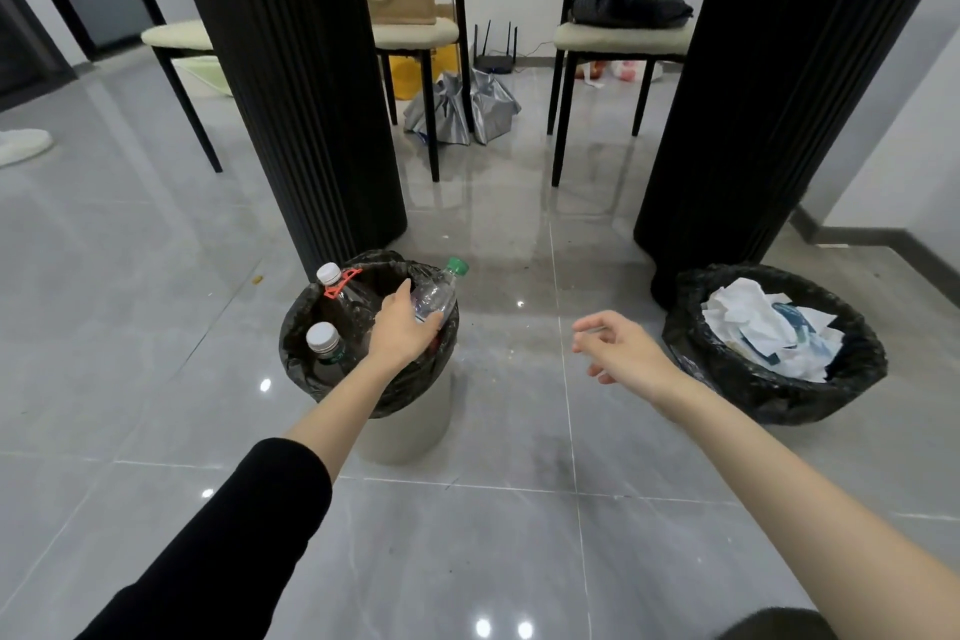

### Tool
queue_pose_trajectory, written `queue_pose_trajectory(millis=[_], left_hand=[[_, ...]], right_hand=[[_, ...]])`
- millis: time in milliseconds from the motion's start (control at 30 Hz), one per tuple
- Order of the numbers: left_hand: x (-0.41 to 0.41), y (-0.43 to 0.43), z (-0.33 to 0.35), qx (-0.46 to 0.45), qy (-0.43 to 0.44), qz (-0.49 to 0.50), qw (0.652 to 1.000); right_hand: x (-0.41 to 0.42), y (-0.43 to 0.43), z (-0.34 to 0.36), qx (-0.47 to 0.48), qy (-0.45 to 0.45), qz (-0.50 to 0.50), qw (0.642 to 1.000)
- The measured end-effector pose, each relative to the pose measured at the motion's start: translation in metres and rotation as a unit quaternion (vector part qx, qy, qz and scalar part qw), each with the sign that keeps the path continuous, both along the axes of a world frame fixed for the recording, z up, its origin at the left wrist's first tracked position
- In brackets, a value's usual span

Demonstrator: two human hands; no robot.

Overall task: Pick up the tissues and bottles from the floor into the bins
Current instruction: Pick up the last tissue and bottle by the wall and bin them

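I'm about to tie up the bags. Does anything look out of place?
Sorting looks fine: bottles in the left bin, tissues in the right bin. One small orange scrap lies on the floor left of the left bin, and the left hand holds a green-capped bottle over its rim.

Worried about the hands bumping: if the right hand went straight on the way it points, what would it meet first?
Probably the green-capped bottle that the left hand holds over the bottle bin. The right hand points up-left toward it, though depth is unclear.
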State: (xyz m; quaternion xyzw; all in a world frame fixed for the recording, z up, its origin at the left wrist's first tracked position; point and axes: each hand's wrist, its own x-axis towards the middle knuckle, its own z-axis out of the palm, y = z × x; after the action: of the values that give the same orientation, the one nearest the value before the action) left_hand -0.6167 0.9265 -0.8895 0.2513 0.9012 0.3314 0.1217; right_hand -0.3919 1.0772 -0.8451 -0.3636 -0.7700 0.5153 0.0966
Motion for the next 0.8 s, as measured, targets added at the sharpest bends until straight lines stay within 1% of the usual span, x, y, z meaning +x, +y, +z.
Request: queue_pose_trajectory(millis=[100, 200, 333, 400, 600, 700, 800], left_hand=[[0.01, 0.011, 0.02, 0.031, 0.015, -0.027, 0.999], [0.02, 0.024, 0.046, 0.057, 0.049, -0.063, 0.995], [0.036, 0.044, 0.089, 0.089, 0.084, -0.112, 0.986], [0.045, 0.053, 0.113, 0.109, 0.095, -0.125, 0.982], [0.066, 0.077, 0.187, 0.178, 0.135, -0.173, 0.959], [0.079, 0.089, 0.221, 0.211, 0.142, -0.193, 0.948], [0.094, 0.099, 0.253, 0.262, 0.143, -0.222, 0.928]], right_hand=[[0.001, 0.004, 0.008, 0.014, 0.011, -0.009, 1.0], [0.005, 0.007, 0.023, 0.039, 0.032, -0.015, 0.999], [0.017, 0.013, 0.054, 0.085, 0.065, -0.036, 0.994], [0.025, 0.017, 0.071, 0.093, 0.081, -0.046, 0.991], [0.05, 0.025, 0.121, 0.127, 0.119, -0.082, 0.981], [0.058, 0.03, 0.145, 0.139, 0.14, -0.091, 0.976], [0.063, 0.038, 0.17, 0.152, 0.165, -0.1, 0.969]])
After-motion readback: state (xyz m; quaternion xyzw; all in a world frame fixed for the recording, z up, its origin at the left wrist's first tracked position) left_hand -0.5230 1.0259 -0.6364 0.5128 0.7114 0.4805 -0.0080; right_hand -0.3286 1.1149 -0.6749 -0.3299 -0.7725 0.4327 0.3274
